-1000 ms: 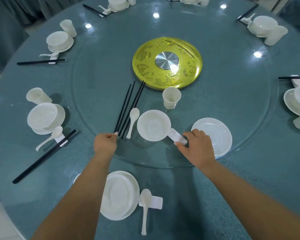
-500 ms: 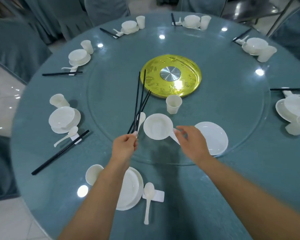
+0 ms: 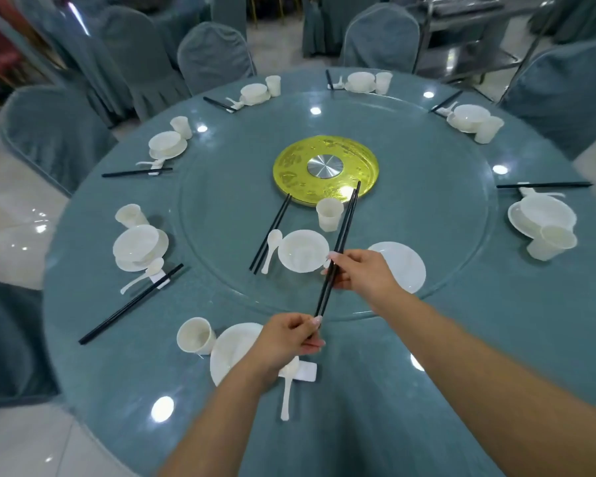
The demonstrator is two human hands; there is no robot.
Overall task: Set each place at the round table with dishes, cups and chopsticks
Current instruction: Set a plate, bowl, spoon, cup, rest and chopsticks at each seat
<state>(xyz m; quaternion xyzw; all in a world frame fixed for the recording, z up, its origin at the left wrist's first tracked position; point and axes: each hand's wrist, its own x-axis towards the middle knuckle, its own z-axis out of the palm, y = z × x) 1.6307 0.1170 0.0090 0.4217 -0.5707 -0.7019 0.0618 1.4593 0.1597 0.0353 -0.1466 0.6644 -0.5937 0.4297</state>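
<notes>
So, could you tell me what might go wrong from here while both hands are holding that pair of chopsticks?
The raised chopsticks angle over the bowl, their far tips beside the cup; a swing could topple the cup. The left hand pinches only the near ends and the right hand the middle, so one stick could slip out. The near place's spoon lies under the left wrist and could get nudged.

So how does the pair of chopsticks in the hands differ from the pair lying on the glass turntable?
The held chopsticks are lifted off the table, pinched by the left hand at the near end and the right hand mid-length; the turntable chopsticks lie flat, untouched, beside a spoon. The held pair leans right, the lying pair less so. Both are black, slim, alike.
</notes>
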